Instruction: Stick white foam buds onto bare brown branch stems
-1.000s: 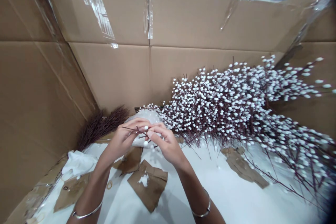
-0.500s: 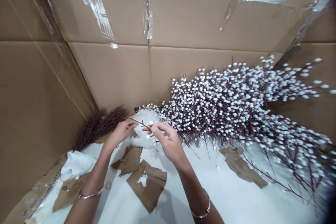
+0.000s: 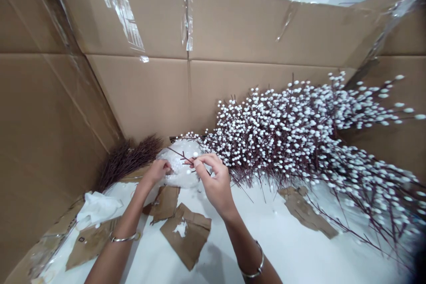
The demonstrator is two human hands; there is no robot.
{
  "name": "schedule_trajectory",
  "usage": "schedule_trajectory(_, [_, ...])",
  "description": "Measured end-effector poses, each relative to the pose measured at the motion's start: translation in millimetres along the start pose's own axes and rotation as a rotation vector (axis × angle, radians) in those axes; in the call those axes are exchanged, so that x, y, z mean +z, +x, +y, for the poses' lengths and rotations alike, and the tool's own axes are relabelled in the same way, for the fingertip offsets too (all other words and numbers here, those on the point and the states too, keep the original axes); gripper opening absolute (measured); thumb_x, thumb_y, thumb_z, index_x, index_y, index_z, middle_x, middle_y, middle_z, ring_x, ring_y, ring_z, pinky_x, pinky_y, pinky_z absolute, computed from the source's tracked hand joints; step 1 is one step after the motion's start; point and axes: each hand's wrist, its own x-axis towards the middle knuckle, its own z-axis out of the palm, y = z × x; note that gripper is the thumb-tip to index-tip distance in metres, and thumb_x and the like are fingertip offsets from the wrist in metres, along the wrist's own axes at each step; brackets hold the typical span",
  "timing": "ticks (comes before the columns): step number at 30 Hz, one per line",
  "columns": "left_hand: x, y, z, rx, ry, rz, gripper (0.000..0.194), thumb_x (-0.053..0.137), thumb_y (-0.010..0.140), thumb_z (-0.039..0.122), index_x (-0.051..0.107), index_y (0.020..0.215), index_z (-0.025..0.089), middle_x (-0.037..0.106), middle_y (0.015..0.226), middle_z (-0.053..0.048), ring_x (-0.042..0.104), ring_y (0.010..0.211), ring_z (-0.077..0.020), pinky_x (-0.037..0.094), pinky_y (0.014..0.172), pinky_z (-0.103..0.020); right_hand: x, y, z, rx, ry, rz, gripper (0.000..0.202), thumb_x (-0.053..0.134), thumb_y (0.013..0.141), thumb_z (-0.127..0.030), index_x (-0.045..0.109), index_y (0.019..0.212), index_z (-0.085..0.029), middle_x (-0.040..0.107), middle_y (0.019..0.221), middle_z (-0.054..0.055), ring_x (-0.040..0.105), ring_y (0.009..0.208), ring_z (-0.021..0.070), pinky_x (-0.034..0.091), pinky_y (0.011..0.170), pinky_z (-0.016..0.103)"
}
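My right hand [image 3: 214,179] is closed on a thin dark twig [image 3: 178,153], which carries a few white berries near the fingertips and points up to the left. My left hand [image 3: 159,171] is at the near left side of a clear plastic bag [image 3: 183,159] of small white pieces, its fingers drawn together at the bag; whatever they pinch is too small to make out. Beyond my right hand lies a big heap of dark branches with white berries [image 3: 282,133]. Bare dark twigs [image 3: 126,159] lie in a bundle to the left of the bag.
Tall cardboard walls [image 3: 133,97] stand behind and at both sides. Torn cardboard pieces [image 3: 189,235] lie on the white surface [image 3: 266,239], with another brown scrap [image 3: 306,213] at the right. Crumpled white material [image 3: 100,206] lies at the left.
My left hand has moved away from the twig, down and slightly left to the plastic bag. My right hand still holds the twig, now slightly farther right.
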Motion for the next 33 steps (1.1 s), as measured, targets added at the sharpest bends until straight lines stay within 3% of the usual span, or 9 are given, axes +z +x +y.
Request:
schedule_trajectory(5, [-16.4,-16,57,0.094,-0.239,0.109,0.031,0.065,0.078,0.040,0.070,0.095,0.014,0.074,0.095,-0.010,0.067,0.087,-0.0228,0.051,0.078,-0.032,2,-1,1,-0.039,-0.020,0.031,0.018,0.057,0.091,-0.024,0.073,0.082,-0.024,0.069,0.088,0.002,0.058,0.093,0.0207,0.039,0.092,0.037])
schedule_trajectory(8, [-15.5,-36,92,0.142,-0.619,0.168,0.030,0.077,0.074,0.037,0.071,0.092,0.015,0.074,0.090,-0.008,0.068,0.080,-0.0194,0.053,0.073,-0.029,3,-2,1,-0.062,-0.046,0.048,0.018,0.058,0.090,-0.023,0.071,0.078,-0.024,0.069,0.085,0.002,0.058,0.092,0.0210,0.039,0.091,0.037])
schedule_trajectory(12, [-9.5,-56,118,0.168,-0.823,0.181,0.025,0.083,0.069,0.030,0.071,0.086,0.015,0.073,0.085,-0.005,0.068,0.073,-0.0162,0.055,0.071,-0.027,5,-2,1,-0.090,-0.067,0.065,0.018,0.059,0.088,-0.022,0.067,0.073,-0.023,0.068,0.081,0.001,0.058,0.088,0.0203,0.038,0.091,0.038])
schedule_trajectory(21, [-7.6,-68,138,0.220,-0.925,0.161,0.014,0.082,0.070,0.023,0.074,0.077,0.015,0.074,0.080,-0.004,0.069,0.072,-0.0155,0.058,0.070,-0.027,8,-2,0,-0.100,-0.097,0.068,0.018,0.056,0.087,-0.021,0.061,0.069,-0.022,0.065,0.078,0.000,0.057,0.084,0.0192,0.037,0.090,0.038])
schedule_trajectory(33, [-8.2,-70,141,0.347,-0.872,0.225,0.004,0.080,0.072,0.017,0.077,0.074,0.020,0.074,0.081,-0.002,0.068,0.079,-0.0149,0.058,0.069,-0.024,10,-2,2,-0.111,-0.102,0.084,0.017,0.056,0.086,-0.019,0.061,0.069,-0.021,0.064,0.078,0.001,0.056,0.084,0.0188,0.037,0.088,0.036])
